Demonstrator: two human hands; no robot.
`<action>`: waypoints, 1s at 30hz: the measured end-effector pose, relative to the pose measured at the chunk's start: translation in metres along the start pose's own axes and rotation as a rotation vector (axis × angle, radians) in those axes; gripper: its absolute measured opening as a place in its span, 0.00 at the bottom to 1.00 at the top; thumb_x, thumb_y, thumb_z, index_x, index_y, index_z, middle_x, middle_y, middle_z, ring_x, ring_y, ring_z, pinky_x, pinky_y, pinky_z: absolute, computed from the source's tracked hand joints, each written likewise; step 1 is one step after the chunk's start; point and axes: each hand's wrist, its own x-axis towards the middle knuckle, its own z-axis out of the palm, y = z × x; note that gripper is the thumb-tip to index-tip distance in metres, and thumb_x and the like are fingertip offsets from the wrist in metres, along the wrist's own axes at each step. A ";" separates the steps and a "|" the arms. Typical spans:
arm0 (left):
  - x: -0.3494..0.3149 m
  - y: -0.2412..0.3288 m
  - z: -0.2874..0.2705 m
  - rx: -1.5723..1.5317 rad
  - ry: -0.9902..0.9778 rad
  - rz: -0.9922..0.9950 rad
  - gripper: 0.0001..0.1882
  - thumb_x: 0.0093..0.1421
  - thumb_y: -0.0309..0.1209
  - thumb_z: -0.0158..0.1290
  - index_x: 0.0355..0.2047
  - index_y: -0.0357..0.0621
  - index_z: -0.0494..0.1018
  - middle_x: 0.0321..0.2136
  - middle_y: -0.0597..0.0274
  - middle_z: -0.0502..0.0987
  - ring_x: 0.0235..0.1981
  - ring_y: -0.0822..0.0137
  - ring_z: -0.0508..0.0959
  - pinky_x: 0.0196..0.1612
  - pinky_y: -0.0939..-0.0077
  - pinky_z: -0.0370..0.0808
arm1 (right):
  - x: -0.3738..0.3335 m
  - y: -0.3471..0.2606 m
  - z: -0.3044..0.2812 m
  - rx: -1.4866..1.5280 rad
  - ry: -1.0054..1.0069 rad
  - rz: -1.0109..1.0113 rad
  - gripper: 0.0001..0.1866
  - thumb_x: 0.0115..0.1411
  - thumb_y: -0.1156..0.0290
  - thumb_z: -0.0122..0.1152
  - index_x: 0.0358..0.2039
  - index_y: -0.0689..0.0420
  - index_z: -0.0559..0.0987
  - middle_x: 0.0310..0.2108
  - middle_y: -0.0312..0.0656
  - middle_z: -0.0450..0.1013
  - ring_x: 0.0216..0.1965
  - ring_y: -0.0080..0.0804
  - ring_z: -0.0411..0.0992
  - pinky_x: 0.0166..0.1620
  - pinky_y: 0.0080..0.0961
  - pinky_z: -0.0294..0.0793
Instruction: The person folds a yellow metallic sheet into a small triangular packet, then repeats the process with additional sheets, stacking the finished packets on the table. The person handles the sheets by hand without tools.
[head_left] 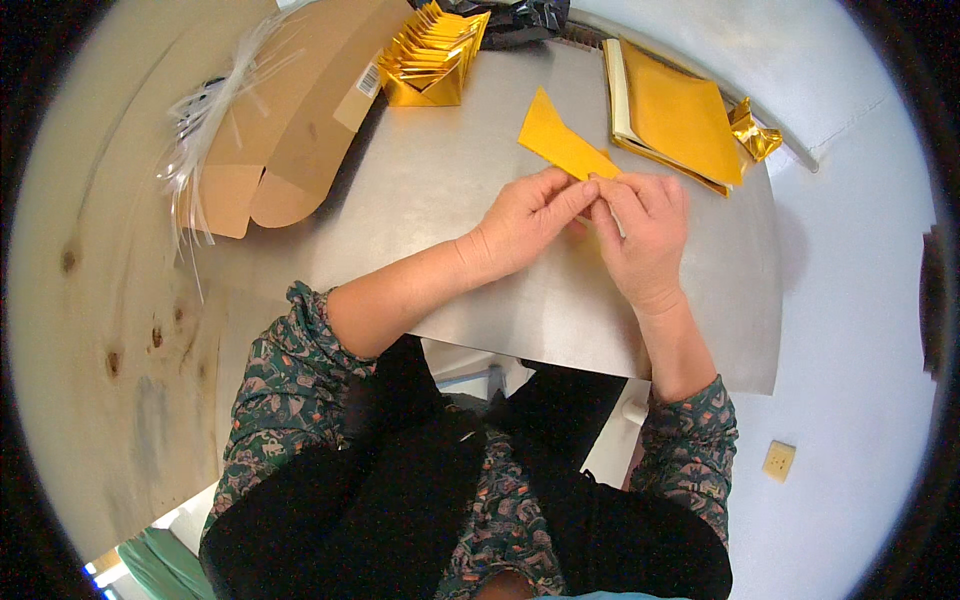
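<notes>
Between my two hands is a piece of gold paper (560, 143), partly folded, with a pointed flap rising toward the far side. My left hand (535, 215) pinches its near edge between thumb and fingers. Close against it, my right hand (645, 225) grips the paper's right part, the thumbs almost meeting. The fingers cover the paper's lower part, so its full shape is hidden. Beyond and to the right lies a stack of gold paper sheets (675, 115) with pale undersides. A row of folded gold paper pieces (430, 60) stands at the far left of the metal tabletop (450, 190).
An open cardboard box (290, 110) lies on the left, with clear plastic strips (235, 110) beside it. Black plastic (520, 22) sits at the back. A crumpled gold piece (757, 130) is by the right edge. A white wall with an outlet (779, 461) stands at right.
</notes>
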 end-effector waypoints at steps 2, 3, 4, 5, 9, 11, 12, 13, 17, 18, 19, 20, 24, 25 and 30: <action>0.003 0.000 -0.003 -0.122 0.005 -0.003 0.19 0.72 0.41 0.45 0.47 0.36 0.73 0.37 0.60 0.80 0.39 0.71 0.80 0.43 0.77 0.79 | 0.000 -0.003 0.003 0.020 0.009 -0.005 0.12 0.50 0.72 0.67 0.37 0.54 0.81 0.34 0.36 0.72 0.36 0.37 0.68 0.41 0.35 0.66; 0.004 0.002 -0.005 -0.183 0.011 -0.032 0.19 0.72 0.42 0.45 0.47 0.36 0.72 0.37 0.60 0.80 0.38 0.70 0.80 0.43 0.77 0.79 | 0.000 -0.003 0.004 0.036 0.005 0.003 0.12 0.51 0.73 0.67 0.38 0.55 0.82 0.33 0.35 0.72 0.36 0.37 0.68 0.41 0.35 0.66; 0.005 0.004 -0.008 -0.195 0.011 -0.030 0.19 0.72 0.41 0.45 0.46 0.35 0.72 0.36 0.60 0.80 0.38 0.70 0.81 0.43 0.78 0.79 | 0.000 -0.003 0.004 0.068 -0.003 0.003 0.12 0.52 0.73 0.66 0.38 0.55 0.82 0.34 0.36 0.72 0.36 0.36 0.68 0.42 0.33 0.67; 0.006 0.007 -0.011 -0.208 0.015 -0.047 0.18 0.72 0.41 0.45 0.45 0.35 0.72 0.36 0.59 0.80 0.38 0.71 0.81 0.43 0.78 0.79 | -0.001 -0.002 0.003 0.103 -0.020 0.011 0.11 0.53 0.74 0.66 0.39 0.55 0.82 0.35 0.37 0.73 0.37 0.36 0.69 0.43 0.32 0.67; 0.006 0.020 -0.029 -0.172 -0.009 -0.146 0.17 0.71 0.40 0.46 0.41 0.35 0.71 0.34 0.56 0.80 0.37 0.70 0.83 0.41 0.78 0.80 | -0.004 0.006 -0.003 0.395 0.107 0.248 0.10 0.61 0.74 0.61 0.43 0.57 0.81 0.40 0.37 0.75 0.42 0.30 0.71 0.47 0.25 0.69; 0.005 0.022 -0.031 -0.163 0.006 -0.143 0.17 0.71 0.40 0.47 0.39 0.37 0.74 0.30 0.57 0.81 0.32 0.69 0.83 0.38 0.77 0.81 | -0.004 0.010 -0.004 0.602 0.148 0.532 0.11 0.65 0.72 0.57 0.46 0.57 0.79 0.42 0.36 0.75 0.44 0.26 0.70 0.50 0.24 0.69; 0.004 0.023 -0.031 -0.162 0.008 -0.132 0.16 0.70 0.40 0.48 0.37 0.38 0.75 0.27 0.58 0.81 0.29 0.69 0.83 0.36 0.76 0.81 | -0.004 0.012 -0.004 0.709 0.173 0.678 0.11 0.67 0.70 0.55 0.48 0.58 0.78 0.43 0.35 0.75 0.45 0.24 0.70 0.51 0.23 0.69; 0.003 0.023 -0.031 -0.144 -0.012 -0.139 0.16 0.70 0.40 0.48 0.37 0.38 0.75 0.27 0.59 0.81 0.29 0.70 0.82 0.35 0.76 0.80 | -0.003 0.014 -0.005 0.788 0.109 0.701 0.14 0.69 0.67 0.54 0.50 0.59 0.76 0.42 0.33 0.75 0.43 0.20 0.70 0.52 0.22 0.69; 0.002 0.024 -0.034 -0.088 -0.152 -0.130 0.15 0.70 0.40 0.47 0.38 0.39 0.73 0.29 0.62 0.81 0.28 0.73 0.82 0.33 0.82 0.79 | -0.007 0.012 0.001 1.221 -0.117 0.956 0.14 0.67 0.65 0.58 0.49 0.59 0.77 0.40 0.33 0.76 0.40 0.17 0.70 0.46 0.17 0.70; 0.002 0.024 -0.036 -0.075 -0.186 -0.131 0.15 0.70 0.40 0.47 0.39 0.39 0.73 0.31 0.63 0.80 0.29 0.73 0.82 0.33 0.83 0.78 | -0.008 0.011 0.001 1.235 -0.146 0.932 0.13 0.67 0.66 0.59 0.47 0.59 0.78 0.38 0.32 0.76 0.39 0.16 0.70 0.44 0.17 0.69; 0.002 0.024 -0.036 -0.056 -0.201 -0.125 0.15 0.70 0.39 0.47 0.39 0.39 0.73 0.30 0.64 0.80 0.28 0.74 0.81 0.33 0.84 0.78 | -0.009 0.010 0.002 1.244 -0.175 0.923 0.11 0.66 0.67 0.60 0.45 0.59 0.78 0.37 0.31 0.76 0.37 0.16 0.70 0.42 0.16 0.69; 0.002 0.023 -0.036 -0.035 -0.216 -0.121 0.15 0.70 0.39 0.48 0.39 0.39 0.73 0.29 0.64 0.79 0.28 0.75 0.80 0.33 0.84 0.77 | -0.010 0.009 0.003 1.255 -0.203 0.916 0.10 0.65 0.67 0.61 0.43 0.59 0.79 0.35 0.30 0.75 0.36 0.15 0.70 0.40 0.15 0.69; 0.002 0.017 -0.029 -0.017 -0.179 -0.075 0.12 0.70 0.38 0.50 0.37 0.42 0.75 0.26 0.69 0.78 0.23 0.79 0.77 0.30 0.84 0.76 | -0.011 0.012 0.003 1.196 -0.261 0.865 0.06 0.64 0.69 0.64 0.35 0.58 0.79 0.29 0.28 0.74 0.30 0.14 0.68 0.35 0.13 0.67; 0.002 0.016 -0.026 0.001 -0.144 -0.064 0.12 0.70 0.38 0.49 0.37 0.43 0.74 0.26 0.70 0.77 0.23 0.79 0.77 0.29 0.84 0.76 | -0.012 0.013 0.003 1.160 -0.250 0.863 0.06 0.64 0.69 0.64 0.33 0.58 0.78 0.28 0.28 0.73 0.30 0.13 0.67 0.35 0.14 0.67; 0.003 0.014 -0.022 0.048 -0.048 -0.042 0.13 0.70 0.39 0.49 0.38 0.43 0.74 0.26 0.71 0.76 0.23 0.80 0.76 0.28 0.85 0.75 | -0.011 0.016 0.005 1.159 -0.230 0.843 0.06 0.64 0.69 0.63 0.35 0.58 0.78 0.28 0.30 0.74 0.29 0.14 0.69 0.33 0.15 0.70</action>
